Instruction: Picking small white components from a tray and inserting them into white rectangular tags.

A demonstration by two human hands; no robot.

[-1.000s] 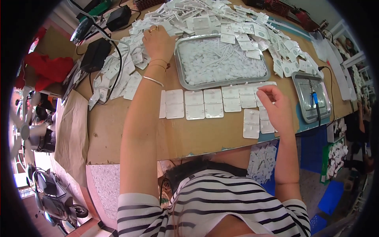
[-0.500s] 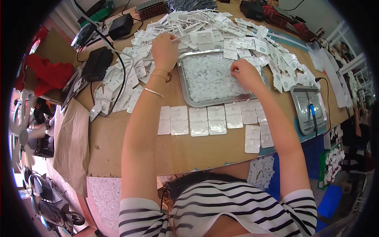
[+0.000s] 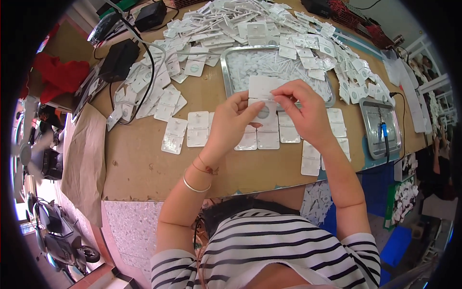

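Note:
My left hand [image 3: 233,120] grips a white plastic two-panel case [image 3: 265,85], opened out flat, with a grey round mark on its lower panel. The thumb lies on the front of the case. My right hand [image 3: 303,108] is closed in a pinch at the case's right side, near the fold between the panels; what sits between those fingertips is too small to make out. Both hands are over the near edge of a metal tray [image 3: 225,72] full of small white plastic pieces [image 3: 245,65]. Below them runs a row of similar opened cases [image 3: 198,129], partly hidden by my hands.
A large heap of white cases [image 3: 231,21] lies behind the tray and spreads to both sides. On the right, a smaller metal tray [image 3: 370,144] holds a blue-handled tool [image 3: 384,132] with a cord. Black adapters [image 3: 119,60] and cables lie on the left.
My left hand has come back from the heap with a case. My right hand has left the tray of small pieces and now meets the left hand at that case.

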